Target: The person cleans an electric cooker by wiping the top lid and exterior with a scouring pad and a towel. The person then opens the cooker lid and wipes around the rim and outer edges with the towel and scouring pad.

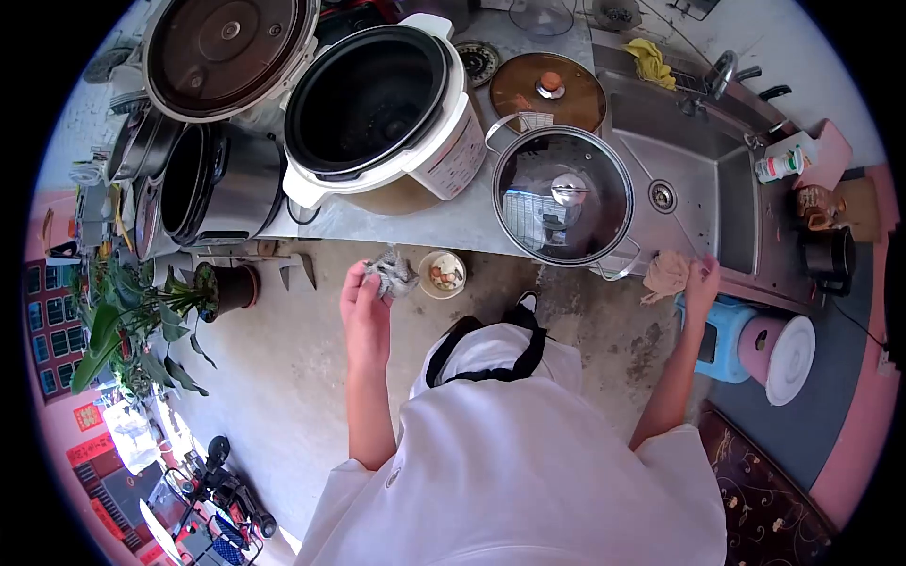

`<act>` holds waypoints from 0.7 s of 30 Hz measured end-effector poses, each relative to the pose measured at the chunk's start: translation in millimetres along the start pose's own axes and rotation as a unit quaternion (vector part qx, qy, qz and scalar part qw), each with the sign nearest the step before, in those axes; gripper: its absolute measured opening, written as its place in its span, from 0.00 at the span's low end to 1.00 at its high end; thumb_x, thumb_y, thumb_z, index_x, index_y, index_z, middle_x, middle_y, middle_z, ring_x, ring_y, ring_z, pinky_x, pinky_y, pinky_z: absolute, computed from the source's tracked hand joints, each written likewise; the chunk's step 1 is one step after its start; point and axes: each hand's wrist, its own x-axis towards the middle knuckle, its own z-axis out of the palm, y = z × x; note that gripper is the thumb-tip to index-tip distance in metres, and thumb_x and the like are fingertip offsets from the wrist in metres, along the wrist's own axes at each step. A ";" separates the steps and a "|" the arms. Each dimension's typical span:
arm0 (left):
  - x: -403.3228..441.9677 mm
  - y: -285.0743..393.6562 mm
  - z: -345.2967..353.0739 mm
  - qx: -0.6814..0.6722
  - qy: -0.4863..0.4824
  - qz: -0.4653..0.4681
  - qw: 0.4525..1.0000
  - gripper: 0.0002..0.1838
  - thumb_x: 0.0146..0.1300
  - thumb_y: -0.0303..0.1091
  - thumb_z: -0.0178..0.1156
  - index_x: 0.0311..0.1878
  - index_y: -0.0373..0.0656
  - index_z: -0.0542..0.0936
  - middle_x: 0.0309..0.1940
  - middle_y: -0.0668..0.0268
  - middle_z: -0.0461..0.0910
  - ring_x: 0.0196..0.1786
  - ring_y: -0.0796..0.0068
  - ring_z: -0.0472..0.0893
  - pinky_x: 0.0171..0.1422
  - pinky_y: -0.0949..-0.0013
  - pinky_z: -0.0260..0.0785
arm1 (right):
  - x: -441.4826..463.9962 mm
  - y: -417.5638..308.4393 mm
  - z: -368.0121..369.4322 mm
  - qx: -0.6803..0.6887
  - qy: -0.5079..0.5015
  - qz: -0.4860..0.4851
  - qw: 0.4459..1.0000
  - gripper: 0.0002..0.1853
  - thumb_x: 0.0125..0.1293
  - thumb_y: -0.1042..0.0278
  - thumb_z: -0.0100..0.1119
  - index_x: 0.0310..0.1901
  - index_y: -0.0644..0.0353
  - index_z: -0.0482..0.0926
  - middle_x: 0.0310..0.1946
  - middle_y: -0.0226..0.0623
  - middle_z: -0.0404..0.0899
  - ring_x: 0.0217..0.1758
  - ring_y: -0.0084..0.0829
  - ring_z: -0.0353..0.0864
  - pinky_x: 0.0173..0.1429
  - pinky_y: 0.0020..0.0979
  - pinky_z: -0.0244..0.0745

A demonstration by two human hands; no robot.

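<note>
My left hand [365, 304] is closed round a crumpled grey cloth [393, 273], in front of the counter edge. Below that cloth's right side, on the floor, stands a pale bin [442, 275] with scraps inside. My right hand [699, 294] is at the sink's front edge, its fingers pinched at the side of a beige-brown cloth [666, 275]. To the left of that hand, a steel pot [630, 193] with a glass lid [528, 179] on it sits at the counter's front edge.
An uncovered white cooker [444, 156] and a dark-silver cooker [247, 184] stand on the counter [377, 224]. Right are a steel sink [651, 151] and faucet [723, 75]. A blue stool [725, 335], potted plant [226, 291] and scooter [231, 491] stand around the floor.
</note>
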 end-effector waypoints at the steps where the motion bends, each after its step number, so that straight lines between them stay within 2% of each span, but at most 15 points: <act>1: -3.6 -2.6 10.2 0.059 -0.029 0.004 0.998 0.13 0.66 0.26 0.58 0.54 0.40 0.74 0.52 0.62 0.78 0.54 0.72 0.78 0.62 0.66 0.70 | -8.1 -49.5 -16.2 0.121 0.002 0.000 0.993 0.24 0.67 0.61 0.61 0.60 0.66 0.73 0.53 0.45 0.78 0.55 0.36 0.78 0.61 0.34 0.70; 2: -7.0 -5.6 22.7 0.119 -0.057 0.005 0.991 0.14 0.65 0.23 0.58 0.54 0.39 0.74 0.51 0.63 0.78 0.54 0.73 0.77 0.62 0.68 0.68 | -27.8 -122.5 -31.7 0.239 0.001 0.003 0.971 0.19 0.69 0.68 0.58 0.58 0.68 0.73 0.51 0.43 0.79 0.53 0.31 0.78 0.60 0.31 0.71; 4: -13.7 -9.8 57.6 0.187 -0.134 0.082 0.970 0.16 0.62 0.18 0.58 0.54 0.36 0.73 0.51 0.64 0.77 0.54 0.74 0.77 0.62 0.70 0.67 | -72.1 -243.9 -52.8 0.353 -0.142 -0.022 0.925 0.17 0.69 0.74 0.55 0.58 0.66 0.73 0.50 0.40 0.79 0.53 0.27 0.78 0.59 0.28 0.71; 5: -15.8 -13.5 70.0 0.204 -0.166 0.102 0.959 0.18 0.60 0.17 0.59 0.54 0.36 0.73 0.51 0.63 0.78 0.54 0.73 0.77 0.62 0.70 0.68 | -88.2 -276.2 -50.6 0.382 -0.261 -0.088 0.882 0.20 0.67 0.75 0.57 0.60 0.65 0.72 0.52 0.40 0.77 0.54 0.28 0.78 0.60 0.30 0.72; 8: -22.5 -11.8 101.6 0.315 -0.239 0.178 0.901 0.20 0.58 0.17 0.61 0.55 0.36 0.73 0.51 0.60 0.78 0.55 0.70 0.78 0.62 0.68 0.69 | -132.3 -344.5 -28.9 0.367 -0.445 -0.089 0.812 0.27 0.64 0.75 0.61 0.65 0.64 0.68 0.58 0.40 0.74 0.56 0.30 0.77 0.57 0.30 0.77; 9: -25.5 -7.0 109.7 0.351 -0.245 0.200 0.881 0.21 0.57 0.17 0.62 0.55 0.37 0.73 0.50 0.59 0.78 0.56 0.70 0.79 0.61 0.68 0.70 | -143.1 -354.1 -16.5 0.391 -0.449 -0.090 0.798 0.27 0.63 0.75 0.63 0.64 0.64 0.69 0.57 0.40 0.75 0.55 0.30 0.78 0.55 0.30 0.78; 10: -22.7 -9.1 111.6 0.347 -0.241 0.200 0.884 0.21 0.57 0.17 0.62 0.55 0.37 0.73 0.50 0.59 0.78 0.56 0.70 0.79 0.61 0.68 0.70 | -150.2 -358.3 -5.5 0.415 -0.453 -0.091 0.784 0.27 0.62 0.76 0.64 0.64 0.63 0.70 0.56 0.40 0.75 0.54 0.30 0.78 0.53 0.29 0.79; 11: -20.9 -11.3 111.9 0.307 -0.220 0.165 0.911 0.22 0.57 0.16 0.62 0.56 0.37 0.73 0.51 0.60 0.78 0.56 0.70 0.78 0.61 0.69 0.70 | -150.8 -361.8 0.4 0.409 -0.458 -0.091 0.784 0.27 0.62 0.76 0.64 0.64 0.63 0.70 0.56 0.40 0.75 0.54 0.30 0.78 0.53 0.29 0.79; 13: -11.9 -12.8 104.9 0.205 -0.213 0.079 0.952 0.26 0.57 0.14 0.61 0.59 0.38 0.70 0.53 0.63 0.76 0.58 0.73 0.76 0.58 0.73 0.71 | -150.3 -367.8 11.2 0.336 -0.389 -0.184 0.838 0.25 0.60 0.76 0.67 0.60 0.64 0.74 0.54 0.41 0.76 0.51 0.28 0.80 0.50 0.27 0.81; 16: 14.9 -18.7 86.6 0.110 -0.238 0.016 0.965 0.28 0.57 0.12 0.60 0.61 0.39 0.68 0.54 0.64 0.75 0.59 0.74 0.75 0.56 0.74 0.73 | -146.5 -377.2 22.8 0.337 -0.407 -0.152 0.835 0.22 0.59 0.77 0.68 0.56 0.65 0.78 0.52 0.41 0.77 0.47 0.27 0.81 0.47 0.27 0.81; 18: 23.9 -11.5 82.0 0.095 -0.264 0.041 0.959 0.28 0.59 0.13 0.59 0.63 0.40 0.68 0.55 0.63 0.74 0.60 0.74 0.75 0.52 0.73 0.76 | -141.7 -381.1 31.7 0.331 -0.399 -0.157 0.841 0.20 0.59 0.78 0.67 0.54 0.65 0.79 0.50 0.40 0.79 0.47 0.27 0.81 0.45 0.26 0.81; 20: 26.5 6.7 81.9 0.062 -0.256 -0.056 0.963 0.30 0.59 0.15 0.59 0.65 0.41 0.66 0.56 0.63 0.73 0.57 0.75 0.75 0.52 0.72 0.76 | -132.9 -383.5 40.9 0.307 -0.371 -0.192 0.855 0.18 0.59 0.79 0.66 0.53 0.65 0.80 0.45 0.39 0.80 0.46 0.25 0.81 0.44 0.25 0.80; 21: 25.3 13.8 84.0 0.224 -0.213 0.050 0.950 0.27 0.61 0.20 0.60 0.64 0.41 0.69 0.52 0.64 0.76 0.50 0.78 0.76 0.49 0.73 0.75 | -128.4 -389.7 45.8 0.319 -0.342 -0.179 0.865 0.17 0.59 0.79 0.66 0.51 0.65 0.80 0.42 0.38 0.81 0.43 0.24 0.81 0.43 0.23 0.79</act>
